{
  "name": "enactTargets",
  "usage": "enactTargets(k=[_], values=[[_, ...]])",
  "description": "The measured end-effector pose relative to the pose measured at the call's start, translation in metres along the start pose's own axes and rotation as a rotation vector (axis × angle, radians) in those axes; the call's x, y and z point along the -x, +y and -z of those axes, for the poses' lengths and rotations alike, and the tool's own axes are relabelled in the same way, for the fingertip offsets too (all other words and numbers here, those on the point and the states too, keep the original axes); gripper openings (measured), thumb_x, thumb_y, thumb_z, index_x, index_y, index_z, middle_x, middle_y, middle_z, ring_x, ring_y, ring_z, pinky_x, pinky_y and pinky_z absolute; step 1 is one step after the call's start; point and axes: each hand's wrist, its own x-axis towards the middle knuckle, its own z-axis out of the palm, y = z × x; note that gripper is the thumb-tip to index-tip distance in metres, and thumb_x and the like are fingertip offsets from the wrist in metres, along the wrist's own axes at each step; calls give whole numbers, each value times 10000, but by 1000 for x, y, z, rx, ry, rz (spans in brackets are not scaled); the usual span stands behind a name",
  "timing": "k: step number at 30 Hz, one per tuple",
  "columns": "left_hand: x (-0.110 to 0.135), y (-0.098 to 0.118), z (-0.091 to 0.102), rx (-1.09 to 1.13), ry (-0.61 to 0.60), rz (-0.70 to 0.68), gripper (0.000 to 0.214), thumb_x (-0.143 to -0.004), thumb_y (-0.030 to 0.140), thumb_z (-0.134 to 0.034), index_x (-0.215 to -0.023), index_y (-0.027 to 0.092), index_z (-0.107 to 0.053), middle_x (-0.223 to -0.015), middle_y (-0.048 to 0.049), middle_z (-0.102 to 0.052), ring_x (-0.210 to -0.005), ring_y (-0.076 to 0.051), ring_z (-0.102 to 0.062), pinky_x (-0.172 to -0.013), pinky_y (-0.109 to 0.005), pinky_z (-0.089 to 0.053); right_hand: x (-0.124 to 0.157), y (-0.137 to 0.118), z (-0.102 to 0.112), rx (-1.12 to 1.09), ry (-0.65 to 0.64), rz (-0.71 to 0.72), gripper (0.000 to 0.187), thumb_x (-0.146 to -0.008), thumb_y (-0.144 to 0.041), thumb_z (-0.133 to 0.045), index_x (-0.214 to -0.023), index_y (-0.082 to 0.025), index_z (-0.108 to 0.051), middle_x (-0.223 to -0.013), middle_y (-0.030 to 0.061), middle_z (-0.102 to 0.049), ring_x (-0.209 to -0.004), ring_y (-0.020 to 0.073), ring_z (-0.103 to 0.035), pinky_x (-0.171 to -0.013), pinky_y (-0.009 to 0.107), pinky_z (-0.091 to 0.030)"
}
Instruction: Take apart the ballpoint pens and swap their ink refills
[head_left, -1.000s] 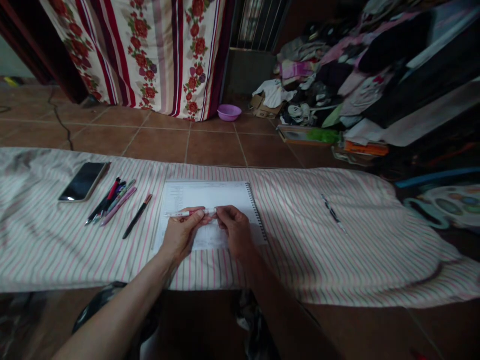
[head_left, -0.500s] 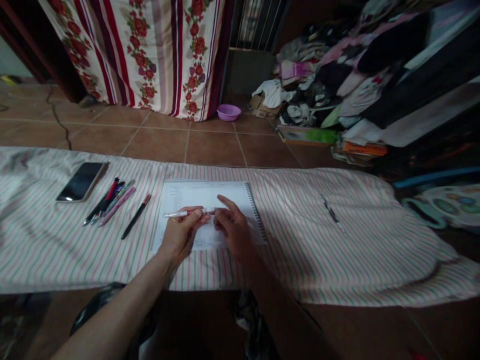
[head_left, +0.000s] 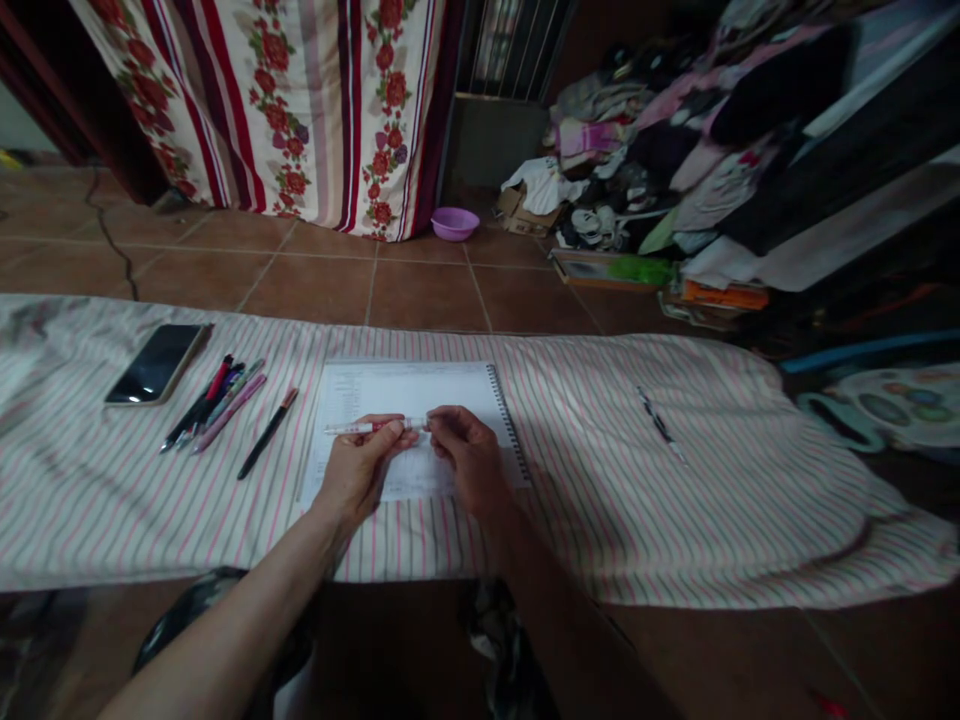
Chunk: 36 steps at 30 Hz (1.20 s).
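My left hand (head_left: 358, 470) grips the barrel of a clear pen with red inside (head_left: 365, 427), held level over a spiral notebook (head_left: 409, 390) open on a striped cloth (head_left: 615, 470). My right hand (head_left: 471, 462) pinches the pen's right end with closed fingers. Both hands hover above the lower half of the page.
Left of the notebook lie a single dark pen (head_left: 268, 432), a bunch of several pens (head_left: 212, 402) and a black phone (head_left: 155, 363). Another pen (head_left: 660, 425) lies on the cloth to the right. Beyond are tiled floor, a purple bowl (head_left: 455, 223), a floral curtain and piled clothes.
Half a second ago my right index finger was lifted off the pen; it has now closed back onto the pen's right end. The left hand kept its grip.
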Motion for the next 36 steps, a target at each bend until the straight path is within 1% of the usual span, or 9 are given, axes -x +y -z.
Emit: enactTargets(k=[3, 5, 9, 13, 17, 22, 25, 28, 36], values=[[-1, -1, 2, 9, -5, 5, 236, -524, 146, -798, -709, 84, -666, -625, -56, -686, -599, -132, -663, -649, -196, -538, 2, -3, 0, -49, -5, -84, 304, -633, -376, -694, -872, -210, -606, -658, -25, -623, -539, 83, -510, -468, 198, -387], [0, -1, 2, 13, -6, 3, 238, -524, 149, -799, -712, 85, -667, -627, -54, -686, -601, -134, -664, -653, -200, -539, 3, -5, 0, -46, -31, -124, 303, -652, -438, -672, -812, -194, -593, -662, -14, -622, -532, 85, -510, -446, 195, -378], [1, -3, 1, 11, -5, 7, 239, -512, 153, -807, -693, 89, -665, -626, -55, -688, -586, -130, -660, -651, -201, -540, 2, -2, 2, 72, 9, -60, 291, -675, -438, -646, -615, -169, -553, -546, -27, -567, -437, 60, -423, -407, 200, -326], [0, -5, 1, 8, -1, 13, 241, -513, 158, -809, -696, 95, -665, -617, -55, -688, -592, -135, -663, -654, -206, -543, -2, 3, 3, 71, 50, -9, 192, -665, -350, -654, -640, -178, -571, -574, -19, -600, -471, 72, -451, -437, 209, -338], [0, -5, 2, 16, -5, 14, 245, -512, 156, -809, -701, 90, -667, -609, -50, -683, -590, -133, -662, -655, -203, -544, -4, 5, 4, 41, 14, 20, 158, -664, -326, -658, -684, -188, -585, -593, -21, -606, -504, 78, -475, -471, 212, -360], [0, -3, 2, 17, 3, 10, 247, -510, 142, -806, -704, 87, -663, -617, -54, -684, -591, -133, -662, -643, -199, -542, 1, -2, 3, -28, -11, -89, 298, -640, -367, -688, -869, -202, -594, -661, -21, -625, -572, 93, -525, -508, 211, -406], [0, -1, 1, 10, 15, 6, 243, -513, 138, -801, -704, 86, -660, -613, -54, -681, -586, -132, -658, -637, -202, -540, 3, -5, 2, 30, -35, -143, 311, -667, -473, -648, -721, -173, -582, -648, 1, -617, -530, 85, -503, -446, 197, -374], [1, 0, 0, -8, 22, 8, 237, -517, 132, -796, -703, 85, -656, -605, -52, -676, -586, -135, -656, -642, -215, -542, 1, -2, 3, 134, -30, -93, 343, -684, -489, -622, -588, -169, -545, -545, -11, -572, -438, 64, -428, -395, 196, -315], [0, -2, 0, -19, 45, 6, 229, -519, 130, -790, -700, 83, -657, -607, -56, -676, -579, -142, -654, -631, -233, -545, 0, 2, 5, 54, -46, -19, 193, -665, -358, -661, -696, -181, -593, -636, -5, -626, -499, 74, -478, -457, 199, -375]])
